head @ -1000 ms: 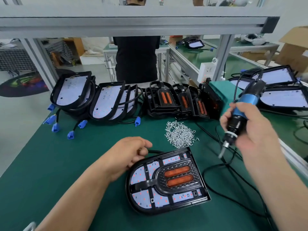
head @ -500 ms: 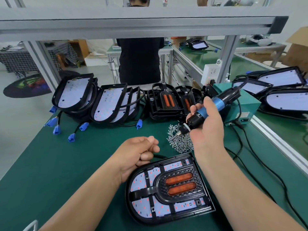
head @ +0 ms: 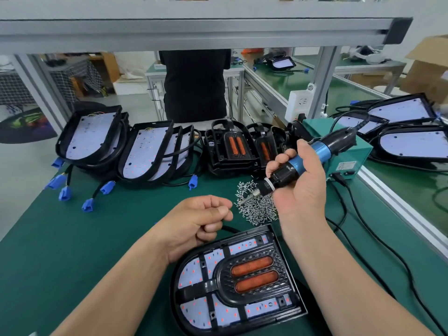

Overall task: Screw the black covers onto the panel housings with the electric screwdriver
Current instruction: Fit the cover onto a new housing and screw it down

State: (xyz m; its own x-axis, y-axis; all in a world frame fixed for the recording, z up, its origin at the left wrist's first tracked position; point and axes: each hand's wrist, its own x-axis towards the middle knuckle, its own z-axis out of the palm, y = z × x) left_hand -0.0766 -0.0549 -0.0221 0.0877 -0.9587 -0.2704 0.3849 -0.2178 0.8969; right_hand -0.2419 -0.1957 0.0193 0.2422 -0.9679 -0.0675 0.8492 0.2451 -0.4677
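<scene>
Head view, one frame.

- Worktop: green mat, under an aluminium frame beam.
- Panel housing: lies flat at the near edge, rounded end to the left. Its white LED board faces up.
- Black cover: seated in that housing. A U-shaped centre holds two orange strips, and spokes run out to the rim.
- Right hand: wrapped around the electric screwdriver, with fingers over the black and blue barrel. The tool is tilted, bit end low to the left, cord end high to the right.
- The bit tip is at the near-left edge of the pile of screws. Contact with a screw cannot be told.
- Pile of screws: loose on the mat, just beyond the housing's far edge.
- Left hand: fingers curled into a loose fist, thumb laid against the index finger. It is just beside the housing's far-left edge, near the pile. Whether it pinches anything cannot be told.
- Rear left: open housings lean in two stacks, boards showing. Their leads end in blue connectors.
- Rear centre: a stack of spare covers stands on edge.
- Rear right: teal power box, with black cables trailing over the mat.
- Neighbouring bench, right: more panels lying flat.
- A person in a black top stands behind the worktop.
</scene>
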